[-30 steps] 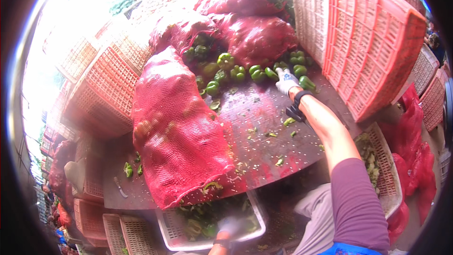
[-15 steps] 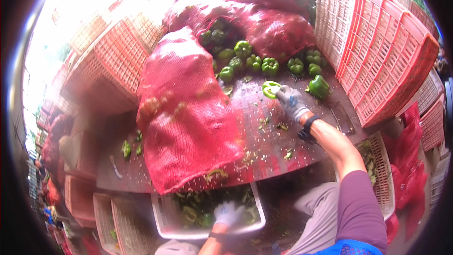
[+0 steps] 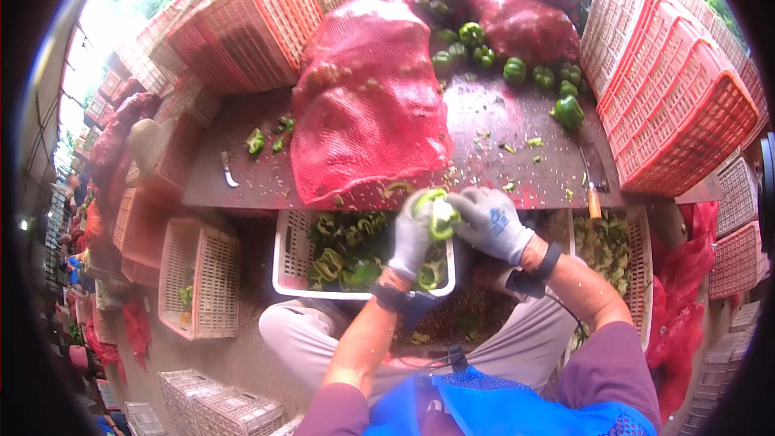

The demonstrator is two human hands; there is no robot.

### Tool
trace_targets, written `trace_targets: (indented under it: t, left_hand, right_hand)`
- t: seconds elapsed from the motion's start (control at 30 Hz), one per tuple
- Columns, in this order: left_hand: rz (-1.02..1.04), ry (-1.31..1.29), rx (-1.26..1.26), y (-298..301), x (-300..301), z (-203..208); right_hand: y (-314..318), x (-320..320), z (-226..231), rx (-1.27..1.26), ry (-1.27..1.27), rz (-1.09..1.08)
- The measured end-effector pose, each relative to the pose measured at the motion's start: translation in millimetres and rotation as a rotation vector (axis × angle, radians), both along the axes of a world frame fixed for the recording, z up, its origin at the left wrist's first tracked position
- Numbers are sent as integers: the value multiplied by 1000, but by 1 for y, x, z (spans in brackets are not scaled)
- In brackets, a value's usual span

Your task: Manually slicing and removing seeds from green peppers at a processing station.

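A cut green bell pepper (image 3: 441,220), its pale inside showing, is held between my two gloved hands over the table's front edge. My left hand (image 3: 410,236) is closed around its left side. The fingers of my right hand (image 3: 494,226) are pressed together on its right side. Below my left hand stands a white crate (image 3: 363,295) with cut green pepper pieces (image 3: 343,266) in it. Several whole green bell peppers (image 3: 514,71) lie toward the back of the table (image 3: 525,173).
A full red mesh sack (image 3: 367,105) lies mid-table. One knife (image 3: 228,168) is at the left; another with an orange handle (image 3: 594,200) overhangs the front edge at right. Pink crates (image 3: 678,89) flank the table. A crate of pale scraps (image 3: 646,274) stands by my right knee.
My right hand has come back from the far part of the table with the cut pepper. My left hand has risen out of the white crate to hold it too. The view has shifted.
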State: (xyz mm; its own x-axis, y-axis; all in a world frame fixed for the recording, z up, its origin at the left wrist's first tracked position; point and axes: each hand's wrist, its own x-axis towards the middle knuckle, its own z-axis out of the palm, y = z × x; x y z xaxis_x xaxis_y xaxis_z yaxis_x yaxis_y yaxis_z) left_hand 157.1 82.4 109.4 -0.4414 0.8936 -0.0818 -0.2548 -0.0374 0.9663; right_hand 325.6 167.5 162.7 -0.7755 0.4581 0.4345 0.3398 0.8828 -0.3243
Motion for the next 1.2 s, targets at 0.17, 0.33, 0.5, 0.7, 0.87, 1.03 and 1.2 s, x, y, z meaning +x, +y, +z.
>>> trace_targets:
  t: [0.17,0.33,0.5,0.7,0.87,1.03,1.2]
  left_hand:
    - [126,456,-45,-22,2,-50]
    - [71,362,-190,-37,7,-53]
    - [75,207,-53,-43,-10,-71]
    - [3,-35,-78,-66,-19,-69]
    - [-56,93,-252,-73,-32,-88]
    - [252,489,-427,-65,-100,-113]
    - [535,-332,-285,-106,-211,-182]
  right_hand:
    - [-18,-13,-27,-161,-135,-23]
    - [-32,-20,-57,-175,-208,34]
    - [-31,-28,-47,-646,41,-14]
    - [-34,-24,-56,-1743,372,54]
    - [-50,18,-46,-1551,-56,177]
    - [-15,109,-8,-809,-67,-310]
    - [49,257,-39,-234,-497,-874]
